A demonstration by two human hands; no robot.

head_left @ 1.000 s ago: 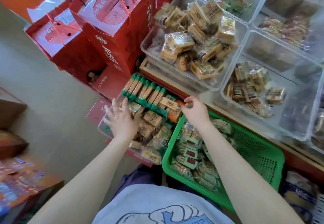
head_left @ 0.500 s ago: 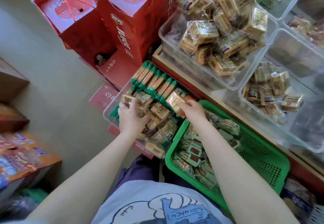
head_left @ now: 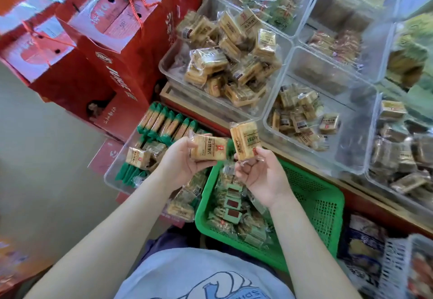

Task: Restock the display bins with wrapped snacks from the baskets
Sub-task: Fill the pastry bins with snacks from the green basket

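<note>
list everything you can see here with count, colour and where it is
held snack packs: two, tan in clear wrap, one in each grip above the baskets
green basket: one, green, bottom centre, holding wrapped snacks
clear tub: one, left of green basket, green-edged and tan packs
display bins: several, clear, upper right, partly filled
red gift boxes: several, red, upper left
left hand: one, grip round a pack
right hand: one, grip pinching a pack
</note>
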